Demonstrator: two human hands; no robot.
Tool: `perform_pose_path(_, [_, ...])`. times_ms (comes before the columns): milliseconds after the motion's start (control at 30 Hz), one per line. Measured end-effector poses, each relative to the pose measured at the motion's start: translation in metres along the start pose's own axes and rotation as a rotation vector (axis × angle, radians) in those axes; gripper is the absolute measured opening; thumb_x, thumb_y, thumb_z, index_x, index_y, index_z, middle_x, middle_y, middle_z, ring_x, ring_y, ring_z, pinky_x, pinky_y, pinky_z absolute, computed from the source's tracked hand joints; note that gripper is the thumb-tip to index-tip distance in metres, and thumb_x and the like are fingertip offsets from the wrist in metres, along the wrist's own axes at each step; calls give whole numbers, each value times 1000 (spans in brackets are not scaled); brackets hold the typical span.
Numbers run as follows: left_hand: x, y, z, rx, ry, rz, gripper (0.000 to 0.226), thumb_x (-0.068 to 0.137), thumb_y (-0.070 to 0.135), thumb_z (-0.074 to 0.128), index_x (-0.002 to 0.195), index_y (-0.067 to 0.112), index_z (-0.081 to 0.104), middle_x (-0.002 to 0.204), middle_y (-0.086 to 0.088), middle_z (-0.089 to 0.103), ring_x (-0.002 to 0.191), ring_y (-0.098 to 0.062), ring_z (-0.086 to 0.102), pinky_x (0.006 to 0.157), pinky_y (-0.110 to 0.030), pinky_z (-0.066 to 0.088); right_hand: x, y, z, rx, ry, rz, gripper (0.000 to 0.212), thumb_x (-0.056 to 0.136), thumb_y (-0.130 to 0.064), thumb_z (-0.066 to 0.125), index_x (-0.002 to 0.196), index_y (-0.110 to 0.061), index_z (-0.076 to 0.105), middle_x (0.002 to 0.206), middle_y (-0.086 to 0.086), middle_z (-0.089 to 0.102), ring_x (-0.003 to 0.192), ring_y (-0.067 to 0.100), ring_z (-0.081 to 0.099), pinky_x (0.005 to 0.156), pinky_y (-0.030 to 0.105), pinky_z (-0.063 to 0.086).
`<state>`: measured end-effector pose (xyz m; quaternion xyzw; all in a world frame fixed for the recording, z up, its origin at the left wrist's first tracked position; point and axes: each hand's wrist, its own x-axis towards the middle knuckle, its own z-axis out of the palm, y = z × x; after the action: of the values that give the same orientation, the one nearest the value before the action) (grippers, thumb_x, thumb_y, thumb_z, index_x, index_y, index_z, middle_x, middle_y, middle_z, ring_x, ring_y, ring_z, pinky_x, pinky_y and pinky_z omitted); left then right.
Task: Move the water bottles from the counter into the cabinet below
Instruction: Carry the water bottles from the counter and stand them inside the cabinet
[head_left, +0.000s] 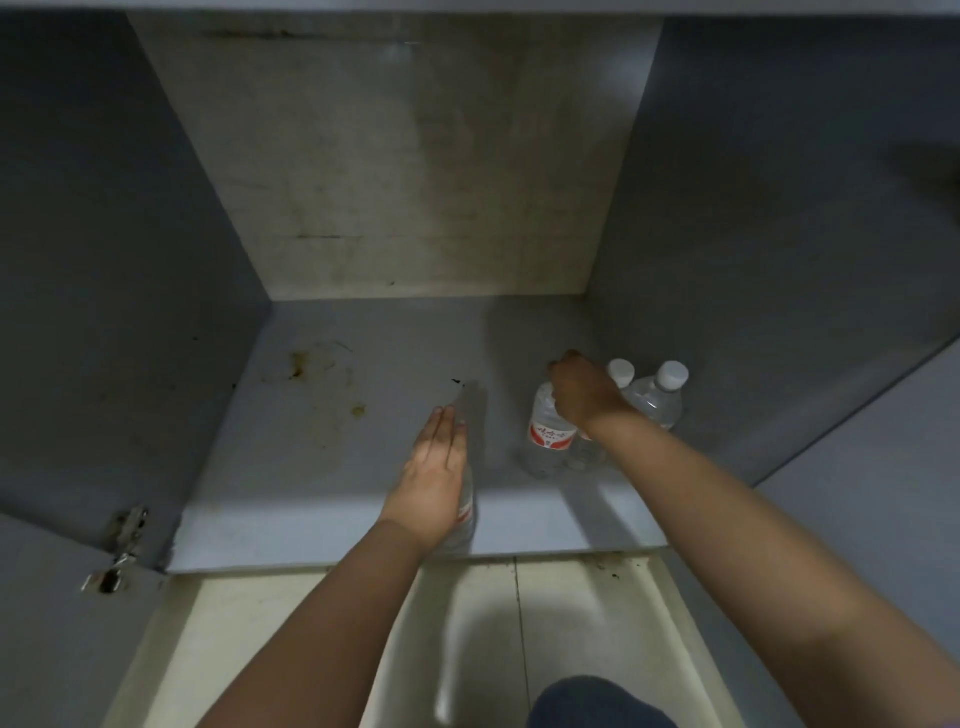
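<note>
We are lowering our right hand (584, 397), curled over the cap of an upright bottle (551, 431) just beside two standing bottles (655, 396), while our left hand (434, 478), fingers straight, seemingly is pressing another bottle (466, 512) near the cabinet floor's (332, 467) front edge.
</note>
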<state>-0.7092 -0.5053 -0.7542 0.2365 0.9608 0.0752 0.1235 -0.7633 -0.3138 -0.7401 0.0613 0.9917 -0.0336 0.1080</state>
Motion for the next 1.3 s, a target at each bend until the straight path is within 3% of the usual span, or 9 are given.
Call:
perform_pose_path(367, [-6, 6, -2, 42, -53, -18, 71, 91, -6, 32, 146, 0, -13, 157, -15, -22, 147, -25, -19, 121, -26, -4, 5, 17, 0, 13, 8, -126, 46, 93, -2, 46, 138, -3, 39, 138, 18, 46, 126, 30, 47, 103, 31, 37])
perform_pose_path(600, [-3, 4, 0, 18, -38, -23, 69, 94, -4, 32, 148, 2, -10, 158, -13, -19, 147, -25, -16, 121, -28, -4, 6, 17, 2, 73, 12, -87, 38, 89, 0, 48, 127, 3, 49, 130, 21, 50, 119, 35, 52, 98, 34, 42])
perform_pose_path(667, [-3, 2, 1, 24, -16, -43, 65, 97, 4, 34, 149, 8, -4, 159, -12, -11, 148, -25, -9, 122, -32, 3, 5, 15, 0, 79, 2, -77, 44, 91, -3, 49, 134, 0, 42, 135, 22, 46, 124, 35, 49, 103, 35, 40])
perform_pose_path(733, [-1, 0, 0, 19, -12, -107, 59, 99, 16, 38, 149, 13, 8, 159, -13, 8, 147, -28, 12, 119, -34, 21, 1, 13, 0, 77, 4, -87, 55, 94, -11, 50, 144, -4, 28, 147, 19, 35, 134, 34, 39, 112, 36, 34])
perform_pose_path(800, [2, 0, -4, -11, -49, -174, 51, 98, 21, 41, 145, 12, 23, 145, -17, 36, 132, -30, 40, 105, -34, 39, -7, 14, 2, 72, 48, -102, 57, 96, -10, 47, 147, -5, 22, 154, 16, 24, 141, 32, 28, 117, 35, 24])
perform_pose_path(867, [10, 1, -8, 4, -61, -171, 43, 97, 21, 44, 137, 9, 34, 130, -16, 51, 117, -31, 54, 93, -34, 45, -15, 18, 9, 52, 99, -115, 52, 97, -4, 39, 147, -3, 22, 157, 14, 18, 145, 28, 19, 119, 30, 16])
perform_pose_path(1033, [39, 20, -9, 133, -56, -105, 49, 100, 25, 37, 145, 9, 23, 134, -15, 47, 116, -31, 56, 94, -36, 46, -28, 30, 31, 143, 69, -147, 70, 93, 8, 34, 149, -5, -7, 160, 9, -12, 149, 23, -5, 121, 28, 0])
perform_pose_path(1133, [62, 28, -10, 117, -53, -107, 53, 101, 27, 33, 148, 12, 15, 139, -18, 41, 119, -34, 53, 96, -37, 45, -29, 32, 36, 235, 82, -161, 75, 90, 12, 36, 148, -5, -9, 159, 10, -15, 149, 22, -7, 122, 28, -1])
perform_pose_path(1300, [95, 39, -14, 47, -21, -71, 52, 101, 24, 35, 147, 8, 18, 138, -22, 42, 120, -35, 51, 96, -36, 44, -28, 31, 40, 305, 90, -165, 78, 89, 14, 35, 148, -6, -11, 159, 8, -18, 149, 19, -6, 122, 25, 1])
